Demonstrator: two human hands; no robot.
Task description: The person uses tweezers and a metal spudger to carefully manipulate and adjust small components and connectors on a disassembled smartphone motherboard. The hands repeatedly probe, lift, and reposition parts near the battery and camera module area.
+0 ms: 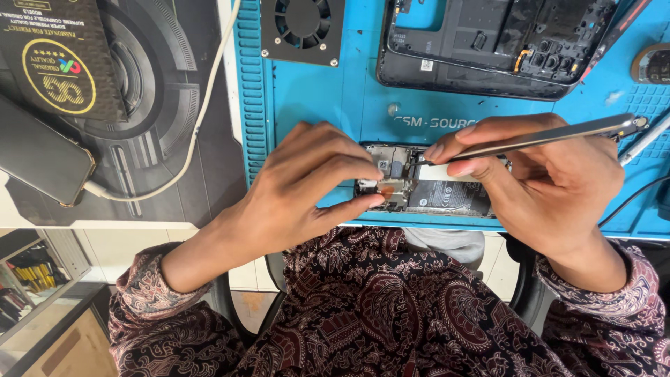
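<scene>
Scanning from the left, I see a dark phone (42, 160) lying on the grey printed mat (160, 105), a white cable (199, 119) plugged into its end and running up past the edge of the blue repair mat (314, 105) on the bench. A black box with a gold round emblem (59, 59) sits above the phone. Further in, a small black fan (302, 28) rests at the top of the blue mat, and beside it an emptied phone back housing (488, 45).

My left hand (300, 192) is clenched lightly on the opened phone (426, 185) at the mat's near edge, thumb and fingers pinching its left end to steady it. The circuit board and battery face up between my hands. My right hand (551, 181) is grasping slim metal tweezers (537, 139), their tip down at the board near the top of the battery.

I judge the step in hand to be picking at a small part or connector on the board. The next move calls for a fine, steady tip, with the left hand holding the phone from sliding.
</scene>
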